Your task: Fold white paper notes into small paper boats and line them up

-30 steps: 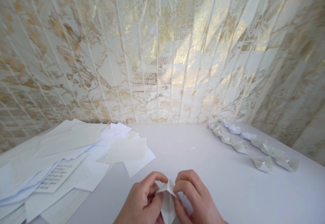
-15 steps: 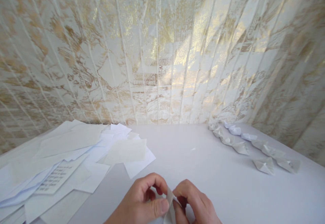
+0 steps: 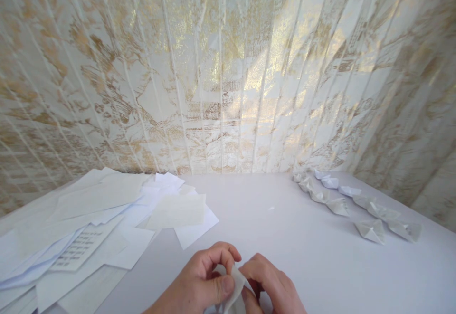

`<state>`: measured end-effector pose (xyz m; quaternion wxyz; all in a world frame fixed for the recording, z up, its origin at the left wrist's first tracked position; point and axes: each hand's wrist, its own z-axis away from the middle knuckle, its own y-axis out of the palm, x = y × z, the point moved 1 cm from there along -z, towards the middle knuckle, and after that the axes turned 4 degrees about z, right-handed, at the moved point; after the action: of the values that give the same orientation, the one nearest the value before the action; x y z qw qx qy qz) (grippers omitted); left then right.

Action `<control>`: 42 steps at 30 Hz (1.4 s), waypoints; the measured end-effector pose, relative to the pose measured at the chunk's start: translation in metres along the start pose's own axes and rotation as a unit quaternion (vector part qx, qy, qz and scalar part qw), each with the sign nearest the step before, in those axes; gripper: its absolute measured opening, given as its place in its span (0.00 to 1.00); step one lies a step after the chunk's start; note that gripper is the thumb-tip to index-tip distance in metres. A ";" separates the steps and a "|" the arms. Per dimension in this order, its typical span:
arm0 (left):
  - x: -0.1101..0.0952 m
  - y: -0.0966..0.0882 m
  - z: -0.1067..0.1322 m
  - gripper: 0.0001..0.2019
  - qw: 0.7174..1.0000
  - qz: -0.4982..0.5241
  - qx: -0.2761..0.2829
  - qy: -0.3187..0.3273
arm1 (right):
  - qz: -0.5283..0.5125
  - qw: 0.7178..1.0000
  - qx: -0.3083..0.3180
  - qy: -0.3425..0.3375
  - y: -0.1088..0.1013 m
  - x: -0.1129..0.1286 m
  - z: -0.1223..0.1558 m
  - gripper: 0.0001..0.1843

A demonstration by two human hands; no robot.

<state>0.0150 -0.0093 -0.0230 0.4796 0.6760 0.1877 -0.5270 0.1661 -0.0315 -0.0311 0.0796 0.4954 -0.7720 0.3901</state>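
One head view, forward and down over the white table (image 3: 245,209).

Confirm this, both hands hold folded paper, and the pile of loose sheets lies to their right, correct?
Not their right: the head view shows the pile of loose sheets on the left. The left hand and right hand do hold folded paper.

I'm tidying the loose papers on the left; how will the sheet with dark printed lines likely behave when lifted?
The printed sheet looks thin, so it is probably light and rather floppy. It may drag or shift the overlapping sheets around it. Lying flat, it seems unlikely to roll.
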 end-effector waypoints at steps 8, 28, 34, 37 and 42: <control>0.010 -0.003 -0.002 0.15 0.999 0.044 0.007 -0.015 | -0.101 0.993 0.018 -0.056 -0.002 -0.005 -0.011 0.13; -0.017 0.010 0.013 0.07 0.732 -0.603 -0.083 0.306 | 0.014 0.998 0.051 -0.028 0.002 -0.010 -0.004 0.12; -0.012 0.005 0.010 0.07 0.737 -0.600 -0.064 0.305 | 0.027 0.995 0.086 -0.033 0.000 -0.007 -0.005 0.13; -0.008 0.001 0.008 0.07 0.744 -0.589 -0.049 0.314 | 0.025 0.997 0.065 -0.041 0.000 -0.002 -0.006 0.12; -0.008 0.000 0.009 0.10 0.744 -0.582 -0.016 0.330 | 0.010 0.996 0.074 -0.052 -0.003 0.000 -0.008 0.12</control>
<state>0.0074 -0.0148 -0.0153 -0.0008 0.5594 0.6993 -0.4449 0.1670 -0.0267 -0.0244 -0.0009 0.5118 -0.7491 0.4206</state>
